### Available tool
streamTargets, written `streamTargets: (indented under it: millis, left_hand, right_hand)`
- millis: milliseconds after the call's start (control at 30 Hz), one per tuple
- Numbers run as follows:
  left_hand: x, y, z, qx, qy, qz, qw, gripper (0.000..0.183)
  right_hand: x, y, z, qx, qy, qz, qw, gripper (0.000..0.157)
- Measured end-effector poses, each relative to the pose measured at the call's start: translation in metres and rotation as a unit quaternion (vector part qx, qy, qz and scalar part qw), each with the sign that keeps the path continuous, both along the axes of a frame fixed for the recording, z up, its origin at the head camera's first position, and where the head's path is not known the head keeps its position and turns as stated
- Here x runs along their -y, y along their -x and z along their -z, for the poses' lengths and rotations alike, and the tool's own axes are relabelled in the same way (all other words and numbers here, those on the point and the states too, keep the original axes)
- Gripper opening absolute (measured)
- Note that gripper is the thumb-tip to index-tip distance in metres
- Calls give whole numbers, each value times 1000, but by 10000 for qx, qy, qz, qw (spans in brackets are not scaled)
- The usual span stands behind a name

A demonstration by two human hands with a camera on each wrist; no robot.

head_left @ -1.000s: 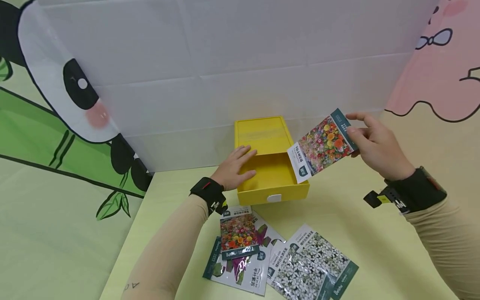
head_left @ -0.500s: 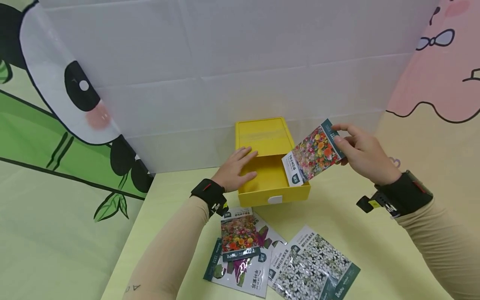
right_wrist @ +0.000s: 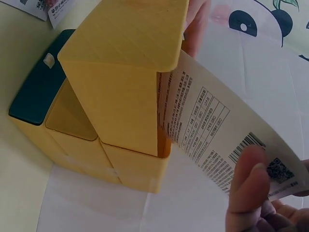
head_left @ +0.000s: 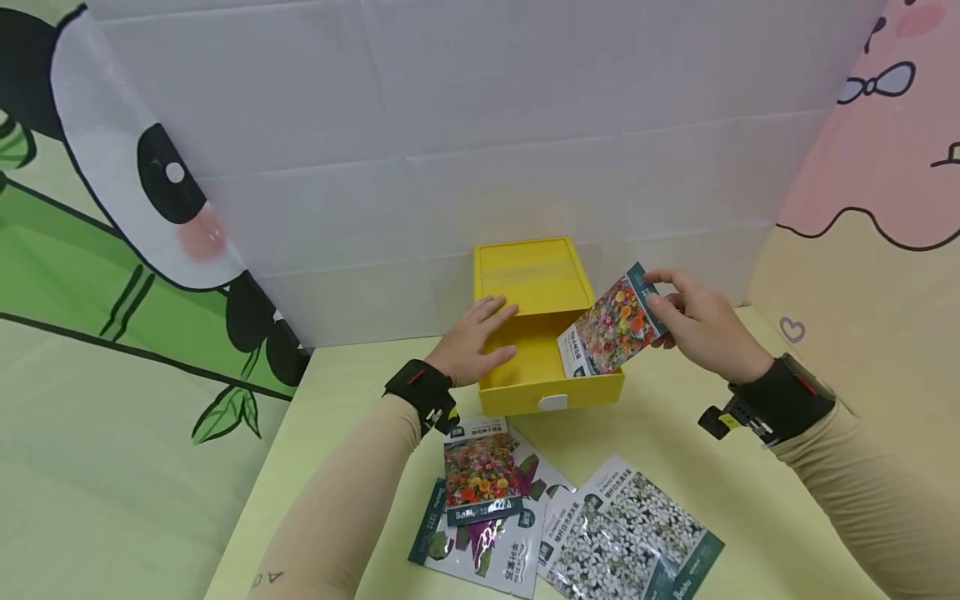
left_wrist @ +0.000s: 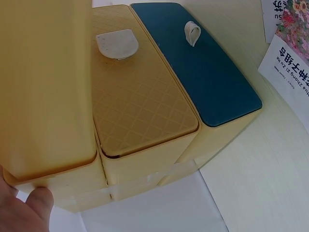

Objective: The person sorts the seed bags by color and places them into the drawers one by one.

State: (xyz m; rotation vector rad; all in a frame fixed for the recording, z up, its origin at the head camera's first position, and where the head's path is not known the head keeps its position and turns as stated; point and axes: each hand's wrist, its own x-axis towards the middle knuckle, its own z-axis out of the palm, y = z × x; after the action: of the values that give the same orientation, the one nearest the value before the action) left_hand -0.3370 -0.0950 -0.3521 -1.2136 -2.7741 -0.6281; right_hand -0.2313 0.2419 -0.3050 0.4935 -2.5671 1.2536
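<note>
"Cartoon-printed backdrop [head_left: 525, 125] behind, pale counter [head_left: 690, 442] below, and a pulled-out yellow drawer [head_left: 517, 397] on it. Where's the packet [head_left: 613, 325]?"

"Over the drawer's right side, tilted, its white end dipping into the opening. Other packets [head_left: 633, 525] lie on the counter, on the near side of the drawer."

"How would it handle?"

"Light, I'd judge, and flexible: seen from the right wrist, it bows along its length. Its skin is probably slick, so a loose hold might let it swing or slip. Breaking seems unlikely; creasing against the drawer's wall is likelier."

"Best place to take it?"

"By the teal end, away from the drawer, flat across both faces, so the white end stays free."

"And the fingers?"

"On the right hand [head_left: 705, 323], they pinch the packet at that teal end, closed to about its thickness. The left hand [head_left: 471, 340] holds nothing; its fingers are spread, at the drawer's left side."

"Pressing on it?"

"I can't tell how firmly, if at all."
</note>
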Motion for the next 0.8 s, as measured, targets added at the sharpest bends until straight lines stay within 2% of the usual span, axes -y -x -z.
streamTargets:
  millis: [267, 800]
  left_hand:
    - [-1, -1, -1, -13, 0, -18, 10000, 63]
    - [-1, -1, 0, 5, 66, -36, 10000, 63]
  right_hand:
    - [8, 1, 7, 316, 31, -190, 9993, 46]
    - [11, 6, 13, 55, -838, 40, 9965, 45]
